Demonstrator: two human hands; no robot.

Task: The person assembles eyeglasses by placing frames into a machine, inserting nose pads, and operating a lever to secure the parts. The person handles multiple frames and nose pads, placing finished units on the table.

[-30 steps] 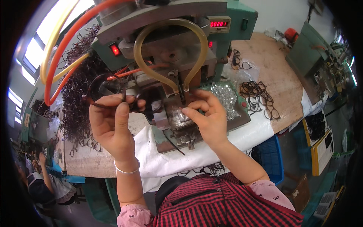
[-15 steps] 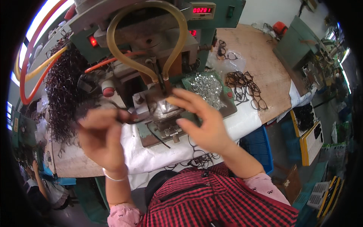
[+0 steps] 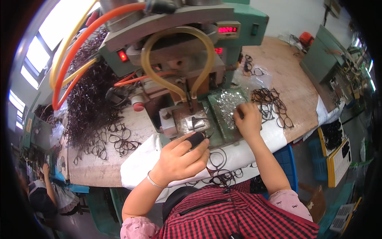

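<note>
My left hand is closed at the front of the press's metal work block, a black cover on one finger. A thin dark eyeglass frame curves over the block from its fingertips, mostly hidden by the fingers. Over on the right, my right hand reaches into a green tray of small shiny metal parts. Its fingers are pinched together among the parts; whatever lies between them is too small to make out.
The green press with looped hoses stands ahead. A heap of dark frames rises at left; more frames lie right of the tray and others by the front edge. A blue crate stands below at right.
My left hand has moved right, bringing the eyeglass frame to the block. My right hand has left the block for the parts tray. The whole view has shifted.
</note>
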